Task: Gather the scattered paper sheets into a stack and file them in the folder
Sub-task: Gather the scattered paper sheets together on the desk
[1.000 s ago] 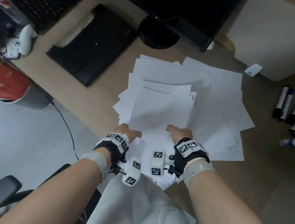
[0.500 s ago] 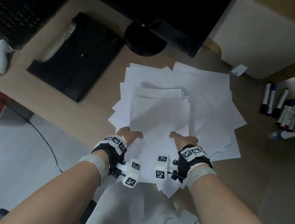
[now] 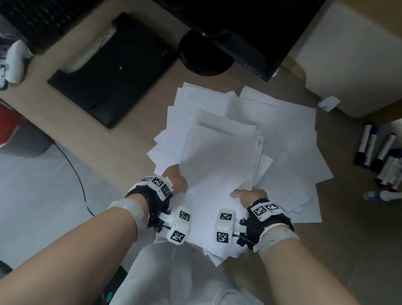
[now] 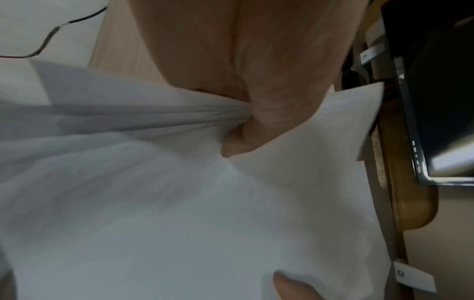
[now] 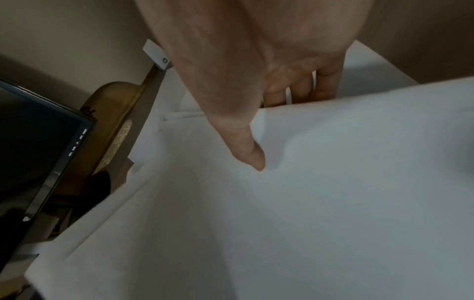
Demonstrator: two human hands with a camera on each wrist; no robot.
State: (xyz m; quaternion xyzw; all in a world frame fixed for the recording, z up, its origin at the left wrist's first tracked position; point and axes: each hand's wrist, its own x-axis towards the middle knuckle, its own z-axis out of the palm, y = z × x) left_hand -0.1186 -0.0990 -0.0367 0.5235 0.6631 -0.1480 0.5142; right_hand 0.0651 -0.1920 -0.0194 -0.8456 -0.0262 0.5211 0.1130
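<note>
White sheets: paper stack (image 3: 217, 165) gathered, loose sheets fanned beneath
Left hand (image 3: 175, 178): pinching stack's left edge
Right hand (image 3: 247, 196): thumb on top, fingers under right edge
Black folder (image 3: 113, 71): left, apart

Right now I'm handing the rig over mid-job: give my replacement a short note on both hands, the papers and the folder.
Left hand: grips the left edge of the gathered sheets, thumb on top.
Right hand: grips their right edge, fingers underneath.
More loose sheets lie fanned on the desk, beneath and to the right.
Black folder lies shut, far left, untouched.
Done: part of the pile gathered.
Left: collect the rest, square the stack, file it.
</note>
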